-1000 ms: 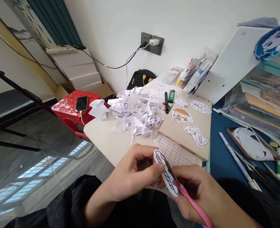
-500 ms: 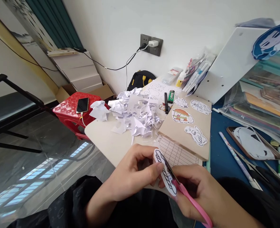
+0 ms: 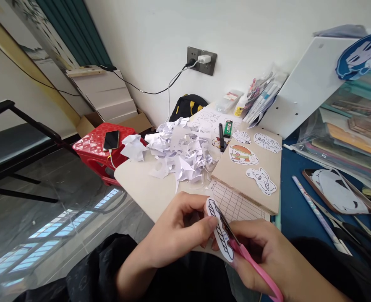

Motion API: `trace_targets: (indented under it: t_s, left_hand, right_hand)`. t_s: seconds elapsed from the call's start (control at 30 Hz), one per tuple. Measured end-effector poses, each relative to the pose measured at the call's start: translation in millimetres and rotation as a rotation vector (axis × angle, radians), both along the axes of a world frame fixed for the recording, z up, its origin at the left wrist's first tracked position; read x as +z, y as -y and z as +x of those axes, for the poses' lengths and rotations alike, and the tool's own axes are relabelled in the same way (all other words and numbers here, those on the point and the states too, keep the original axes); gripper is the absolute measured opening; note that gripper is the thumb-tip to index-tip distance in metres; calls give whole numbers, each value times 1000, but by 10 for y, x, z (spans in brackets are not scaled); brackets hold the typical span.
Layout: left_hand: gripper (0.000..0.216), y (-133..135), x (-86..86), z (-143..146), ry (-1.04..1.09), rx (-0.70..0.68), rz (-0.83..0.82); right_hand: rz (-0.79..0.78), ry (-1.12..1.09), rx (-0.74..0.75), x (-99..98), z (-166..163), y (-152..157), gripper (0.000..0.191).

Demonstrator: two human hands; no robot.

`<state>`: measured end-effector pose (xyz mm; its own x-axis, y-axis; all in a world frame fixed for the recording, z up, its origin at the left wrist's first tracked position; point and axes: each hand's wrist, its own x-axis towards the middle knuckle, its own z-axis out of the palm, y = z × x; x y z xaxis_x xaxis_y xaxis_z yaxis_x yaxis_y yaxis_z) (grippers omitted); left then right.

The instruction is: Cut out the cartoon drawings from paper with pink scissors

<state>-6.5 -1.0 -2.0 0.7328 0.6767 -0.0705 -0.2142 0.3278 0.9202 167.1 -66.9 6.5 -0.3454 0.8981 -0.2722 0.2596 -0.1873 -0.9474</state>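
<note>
My left hand [image 3: 181, 233] pinches a small white paper cutout [image 3: 225, 247] with a black outline drawing, thumb in front and fingers behind. In my right hand [image 3: 261, 247] are pink-handled scissors [image 3: 254, 266], their dark blades lying along the cutout's right edge. The right fingers are wrapped round the handles and partly hidden behind the paper. Beyond the hands, a tan board [image 3: 226, 172] bears several cutouts, among them a coloured burger-like drawing [image 3: 242, 155] and an uncoloured animal figure [image 3: 261, 181]. Under that board a gridded sheet [image 3: 236, 205] shows.
A heap of white paper scraps [image 3: 185, 151] covers the table's middle. Behind the board lie a black cutter-like tool [image 3: 222, 137] and a green box [image 3: 227, 128]. To the right are a patterned pen [image 3: 314, 209] and black-handled scissors [image 3: 355, 239]. A phone [image 3: 111, 140] rests on a red stool [image 3: 91, 144].
The view has shifted slightly, so the surroundings sit a little further right and lower. Both hands keep their hold on the cutout and scissors, with hardly any visible movement.
</note>
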Motion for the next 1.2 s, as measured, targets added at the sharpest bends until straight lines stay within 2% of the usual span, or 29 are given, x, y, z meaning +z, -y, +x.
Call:
trace_targets:
  t_s: [0.27, 0.57, 0.67, 0.83, 0.9, 1.2]
  left_hand:
    - [22, 11, 5, -16, 15, 0, -59]
    - [28, -2, 5, -36, -67, 4, 67]
    - [27, -4, -6, -41, -69, -8, 89]
    - [28, -12, -18, -29, -54, 0, 65]
    - [31, -21, -15, -26, -70, -16, 64]
    - [27, -23, 54, -17, -103, 33, 97]
  right_hand:
    - [25, -13, 33, -100, 46, -2, 13]
    - [25, -68, 56, -156, 55, 3, 21]
    - [-4, -73, 43, -146, 57, 8, 23]
    - [-68, -144, 34, -120, 60, -6, 14]
    - [-82, -170, 39, -127, 57, -10, 17]
    - [-38, -153, 15, -118, 48, 14, 19]
